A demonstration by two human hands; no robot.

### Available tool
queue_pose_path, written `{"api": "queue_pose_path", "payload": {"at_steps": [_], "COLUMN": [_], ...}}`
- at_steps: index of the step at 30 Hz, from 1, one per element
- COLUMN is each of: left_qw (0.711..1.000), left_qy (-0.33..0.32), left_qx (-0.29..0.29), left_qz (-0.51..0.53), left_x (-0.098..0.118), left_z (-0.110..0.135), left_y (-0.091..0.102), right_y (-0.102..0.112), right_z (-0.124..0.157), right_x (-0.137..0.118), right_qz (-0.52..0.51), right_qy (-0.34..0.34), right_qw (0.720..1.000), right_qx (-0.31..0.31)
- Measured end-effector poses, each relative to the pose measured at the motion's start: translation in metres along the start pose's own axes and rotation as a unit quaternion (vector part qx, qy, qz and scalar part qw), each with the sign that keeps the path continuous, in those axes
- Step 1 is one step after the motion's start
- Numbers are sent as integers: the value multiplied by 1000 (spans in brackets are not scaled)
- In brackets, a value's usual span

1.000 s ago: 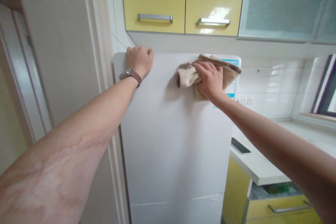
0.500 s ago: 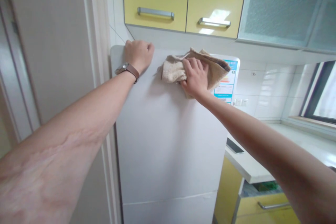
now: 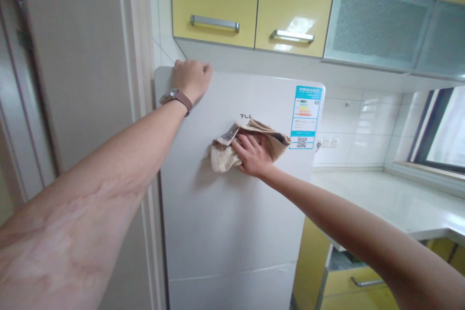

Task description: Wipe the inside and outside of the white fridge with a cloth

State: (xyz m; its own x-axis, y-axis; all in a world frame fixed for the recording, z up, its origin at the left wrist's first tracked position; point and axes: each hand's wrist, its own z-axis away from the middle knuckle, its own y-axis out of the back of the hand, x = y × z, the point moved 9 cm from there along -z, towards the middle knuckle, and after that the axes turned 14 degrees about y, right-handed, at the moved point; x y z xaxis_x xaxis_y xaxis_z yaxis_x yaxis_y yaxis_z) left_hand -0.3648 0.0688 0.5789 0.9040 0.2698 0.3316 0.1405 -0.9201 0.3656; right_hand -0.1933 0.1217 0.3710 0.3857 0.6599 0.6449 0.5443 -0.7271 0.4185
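A tall white fridge (image 3: 232, 223) stands in front of me. My left hand (image 3: 191, 77), with a brown-strapped watch on the wrist, is curled over the fridge's top left corner. My right hand (image 3: 252, 155) presses a crumpled beige cloth (image 3: 227, 152) flat against the upper door, just below the brand lettering. A blue energy label (image 3: 305, 116) is stuck near the door's upper right edge, beside the cloth.
Yellow wall cabinets (image 3: 250, 5) with metal handles hang above the fridge, with frosted glass doors (image 3: 378, 22) to the right. A white counter (image 3: 385, 201) runs right toward a window (image 3: 441, 131). A partly open yellow drawer (image 3: 359, 283) sits below it. A door frame (image 3: 136, 106) borders the left.
My right hand has dragged the cloth down and left from the fridge's top edge to the upper door, uncovering the blue label. My left hand has stayed on the top corner.
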Motion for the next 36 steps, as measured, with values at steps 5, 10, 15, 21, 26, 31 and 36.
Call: {"api": "queue_pose_path", "payload": {"at_steps": [5, 10, 15, 21, 26, 31, 36], "left_qw": [1000, 1000, 998, 998, 998, 997, 997], "left_qy": [-7, -6, -14, -16, -4, -14, -28], "left_qx": [12, 23, 53, 53, 30, 30, 47], "left_qz": [-15, -14, -8, 18, 58, 67, 51], "left_x": [1, 1, 1, 1, 0, 2, 5], "left_z": [0, 0, 0, 0, 0, 2, 3], "left_y": [2, 2, 3, 2, 2, 5, 8], "right_y": [-32, -56, -53, -8, 29, 61, 60], "right_z": [33, 76, 112, 120, 92, 16, -40], "right_x": [-50, -107, -120, -16, 87, 123, 111], "right_qz": [-32, -69, -94, -2, 57, 85, 93], "right_qy": [125, 320, 473, 327, 122, 15, -16], "right_qw": [991, 944, 874, 945, 990, 991, 991], "right_qx": [-16, -25, -64, 17, 48, 101, 92]}}
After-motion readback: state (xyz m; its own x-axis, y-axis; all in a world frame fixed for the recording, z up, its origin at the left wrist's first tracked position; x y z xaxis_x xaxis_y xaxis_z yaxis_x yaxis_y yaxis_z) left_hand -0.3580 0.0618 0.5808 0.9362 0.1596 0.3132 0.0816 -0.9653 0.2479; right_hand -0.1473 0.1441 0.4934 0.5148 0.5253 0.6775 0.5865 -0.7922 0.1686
